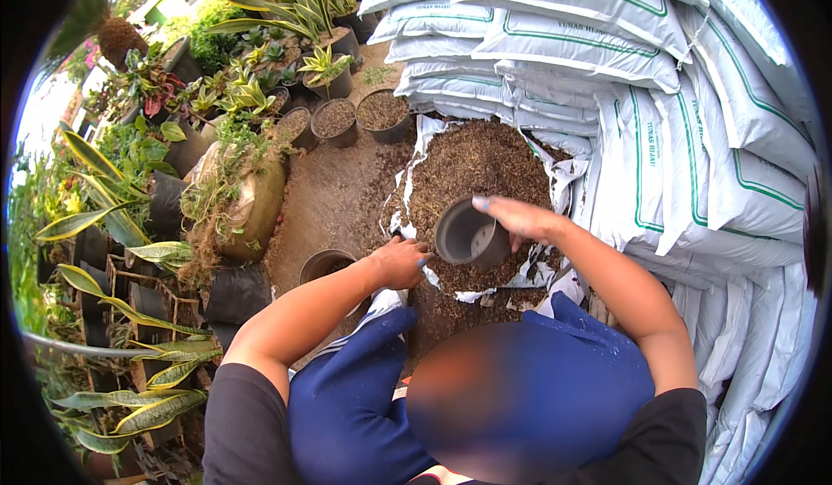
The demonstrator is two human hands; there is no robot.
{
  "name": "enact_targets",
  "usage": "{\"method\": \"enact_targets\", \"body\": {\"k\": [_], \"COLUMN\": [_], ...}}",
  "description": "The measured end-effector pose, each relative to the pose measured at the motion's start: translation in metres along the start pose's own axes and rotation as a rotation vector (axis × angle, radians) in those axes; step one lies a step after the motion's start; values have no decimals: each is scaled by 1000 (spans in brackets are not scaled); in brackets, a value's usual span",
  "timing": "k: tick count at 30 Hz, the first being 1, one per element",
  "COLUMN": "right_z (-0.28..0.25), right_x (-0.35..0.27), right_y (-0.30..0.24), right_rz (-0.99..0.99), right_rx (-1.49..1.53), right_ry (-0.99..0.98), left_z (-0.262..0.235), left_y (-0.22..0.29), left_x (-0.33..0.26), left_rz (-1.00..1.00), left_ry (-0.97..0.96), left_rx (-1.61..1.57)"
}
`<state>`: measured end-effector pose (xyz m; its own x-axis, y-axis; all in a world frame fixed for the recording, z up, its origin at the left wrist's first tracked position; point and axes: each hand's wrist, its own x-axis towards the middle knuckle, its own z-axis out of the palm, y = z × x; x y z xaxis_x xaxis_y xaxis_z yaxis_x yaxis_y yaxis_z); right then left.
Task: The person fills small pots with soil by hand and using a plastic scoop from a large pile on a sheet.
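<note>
An empty dark grey plant pot (pixel 452 240) tilts toward me over a mound of brown potting mix (pixel 485 160), its hollow inside showing. My right hand (pixel 520 221) grips the pot at the right of its rim, with fingers stretched along the edge. Just left of the pot is my left hand (pixel 400 262), its fingers loosely bent and apart, holding nothing that I can see. Torn white sacking (pixel 419 147) lies under and around the mix. Partly behind my left forearm stands another dark pot (pixel 325 262) with soil in it.
White sacks with green stripes (pixel 598 39) are stacked high behind and along the right. Several soil-filled pots (pixel 334 121) stand beyond the mound. Potted snake plants (pixel 104 195) and other greenery crowd the left, beside a large mossy planter (pixel 260 203).
</note>
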<state>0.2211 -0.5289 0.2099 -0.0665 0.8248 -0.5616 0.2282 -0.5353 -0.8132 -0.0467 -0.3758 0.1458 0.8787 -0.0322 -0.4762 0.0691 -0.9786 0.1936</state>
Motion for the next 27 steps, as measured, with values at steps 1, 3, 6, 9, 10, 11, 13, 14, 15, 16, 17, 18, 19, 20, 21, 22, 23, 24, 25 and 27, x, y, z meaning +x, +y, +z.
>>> {"method": "enact_targets", "body": {"k": [1, 3, 6, 9, 10, 11, 13, 14, 15, 16, 17, 18, 19, 20, 21, 22, 23, 24, 25, 27], "right_z": [6, 9, 22, 42, 50, 57, 73, 78, 86, 87, 86, 88, 87, 84, 80, 76, 71, 68, 64, 56], "right_x": [-8, -7, 4, 9, 7, 14, 20, 27, 30, 33, 37, 39, 46, 50, 53, 54, 55, 55, 54, 56], "right_y": [0, 17, 40, 54, 53, 63, 77, 88, 91, 93, 95, 99, 100, 101, 106, 107, 109, 106, 100, 89], "right_rz": [59, 233, 453, 575, 623, 654, 682, 722, 726, 720, 714, 714, 724, 714, 723, 726, 720, 707, 670, 649], "right_rx": [-35, -16, 35, 132, 148, 172, 209, 245, 250, 292, 335, 382, 420, 422, 457, 493, 514, 528, 560, 601], "right_ry": [-36, -140, -237, -289, -311, -366, -369, -367, -329, -319, -309, -298, -287, -256, -242, -225, -208, -194, -168, -108], "left_z": [-2, -12, -11, -9, -7, -6, -4, -5, -5, -6, -7, -6, 1, 7, 5, 1, -1, -3, -5, -5], "left_y": [-1, -2, -2, 3, 5, 5, 4, 2, 1, 0, -1, -5, -9, -14, -13, -11, -8, -7, -10, -13], "left_x": [1, 1, 0, 5, 4, 3, 3, 4, 4, 4, 2, 4, 3, 2, 2, 3, 2, 0, 1, 1], "left_rz": [-18, -26, -31, -60, -69, -76, -94, -103, -113, -124, -117, -113, -109, -106, -99, -114, -112, -120, -114, -96], "left_ry": [-29, -64, -86, -152, -169, -188, -238, -244, -255, -266, -225, -206, -195, -184, -208, -266, -246, -221, -242, -197], "left_rx": [-9, -78, -192, -209, -167, -124, -70, -84, -105, -126, -117, -124, -143, -161, -160, -150, -138, -123, -123, -142]}}
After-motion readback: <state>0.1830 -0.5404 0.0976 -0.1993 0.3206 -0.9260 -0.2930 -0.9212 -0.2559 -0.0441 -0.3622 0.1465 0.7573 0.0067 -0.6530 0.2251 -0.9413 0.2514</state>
